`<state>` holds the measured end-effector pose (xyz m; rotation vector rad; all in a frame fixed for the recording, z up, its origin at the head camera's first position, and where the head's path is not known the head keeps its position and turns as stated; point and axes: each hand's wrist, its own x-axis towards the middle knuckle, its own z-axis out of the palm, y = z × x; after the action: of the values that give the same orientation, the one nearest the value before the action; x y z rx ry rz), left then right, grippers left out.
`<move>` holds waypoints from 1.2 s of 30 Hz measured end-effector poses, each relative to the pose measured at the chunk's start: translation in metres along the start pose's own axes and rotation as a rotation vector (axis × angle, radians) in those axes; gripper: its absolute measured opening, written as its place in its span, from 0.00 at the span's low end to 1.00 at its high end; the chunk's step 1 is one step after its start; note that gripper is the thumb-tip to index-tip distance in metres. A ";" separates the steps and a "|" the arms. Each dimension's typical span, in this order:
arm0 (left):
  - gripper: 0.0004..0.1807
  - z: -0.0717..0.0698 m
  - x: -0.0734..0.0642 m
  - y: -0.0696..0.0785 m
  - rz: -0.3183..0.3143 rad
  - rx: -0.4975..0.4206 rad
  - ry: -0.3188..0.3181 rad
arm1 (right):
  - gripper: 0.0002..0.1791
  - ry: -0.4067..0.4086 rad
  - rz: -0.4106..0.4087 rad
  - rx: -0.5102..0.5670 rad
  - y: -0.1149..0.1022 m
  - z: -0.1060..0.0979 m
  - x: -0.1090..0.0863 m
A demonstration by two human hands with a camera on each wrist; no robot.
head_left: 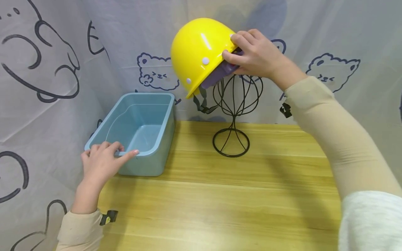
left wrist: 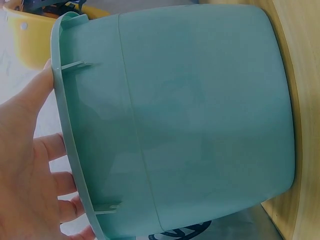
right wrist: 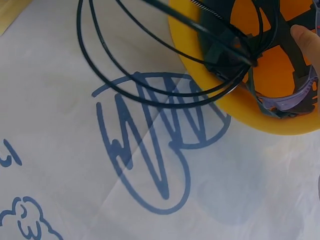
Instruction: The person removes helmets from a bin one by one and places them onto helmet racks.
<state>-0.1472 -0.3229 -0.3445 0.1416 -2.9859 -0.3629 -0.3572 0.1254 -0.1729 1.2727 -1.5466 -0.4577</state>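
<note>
A yellow hard hat (head_left: 201, 52), tilted, hangs beside and over the top of a black wire stand (head_left: 233, 101). My right hand (head_left: 255, 52) grips it by the brim, with the thumb reaching under the edge. In the right wrist view, the hat's inner straps (right wrist: 285, 50) show behind the stand's wires. A dark chin strap (head_left: 203, 104) dangles below the brim. My left hand (head_left: 102, 162) holds the near rim of a blue-green plastic bin (head_left: 142, 166), its fingers hooked over the edge and the thumb lying along it.
The bin and the stand's round base (head_left: 230, 156) are on a wooden table (head_left: 213, 209). Behind and to the left hangs a pale cloth (head_left: 125, 31) with cartoon drawings. The bin is left of the stand, near the cloth.
</note>
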 end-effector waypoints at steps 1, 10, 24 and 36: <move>0.44 0.000 0.000 0.000 0.000 -0.001 0.001 | 0.42 -0.004 0.001 0.000 0.000 0.000 -0.002; 0.44 0.000 0.000 0.002 0.003 0.001 -0.005 | 0.39 0.039 0.036 0.042 0.002 -0.003 -0.020; 0.44 -0.001 0.001 0.001 0.008 0.003 -0.005 | 0.29 0.019 0.101 0.106 0.001 -0.008 -0.043; 0.44 0.001 0.002 0.001 0.004 0.001 -0.002 | 0.36 0.018 0.143 0.122 -0.003 -0.015 -0.061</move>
<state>-0.1499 -0.3216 -0.3444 0.1348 -2.9877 -0.3604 -0.3483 0.1827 -0.1973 1.2448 -1.6582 -0.2630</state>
